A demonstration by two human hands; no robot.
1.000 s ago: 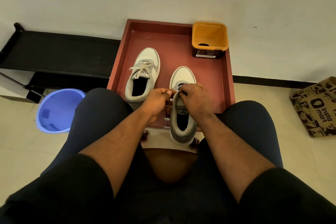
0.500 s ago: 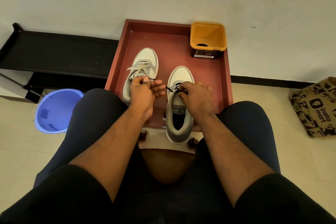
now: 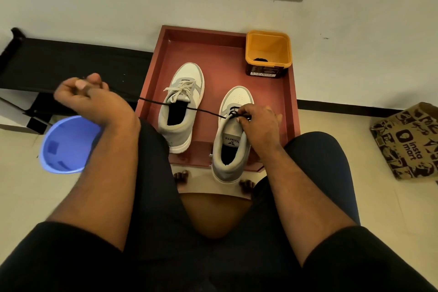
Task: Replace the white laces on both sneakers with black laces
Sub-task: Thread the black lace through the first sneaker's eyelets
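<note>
Glossy plastic blue bucket, matt cloth-collared sneaker, smooth reddish tray, printed paper bag.

Your left hand is raised at the frame's left, fingers curled in a pinch, forearm angled up from lower center. Your right hand sits right of center, fingertips pinched together, knuckles up.

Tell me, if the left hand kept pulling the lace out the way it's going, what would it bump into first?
Probably nothing soon: the left hand pulls leftward over the black bench, above the blue bucket. Depth is unclear.
</note>
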